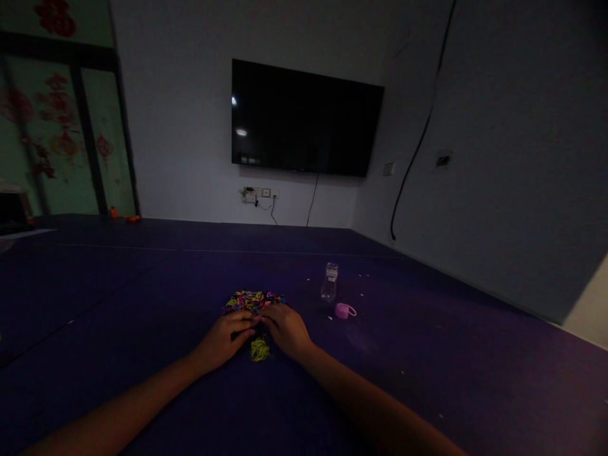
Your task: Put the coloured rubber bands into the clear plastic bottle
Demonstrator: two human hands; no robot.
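A heap of small multicoloured elastic hair ties (251,299) lies on the dark purple floor, just beyond my hands. My left hand (224,335) rests at its near edge, fingers stretched out and a gap between thumb and forefinger. From the other side my right hand (287,326) reaches in, its fingers bent and pressed together with the tips down at the heap; what they grip is hidden. The fingertips of both hands nearly meet. Closer to me, between the wrists, sits a smaller clump of yellow-green hair ties (259,349).
Right of the heap stands a clear plastic bottle (329,283) without its lid. Beside it lies a pink cap with a loop (341,310). White scraps dot the purple floor (427,354). A television (306,117) hangs on the wall; a black cable (418,142) dangles at the right.
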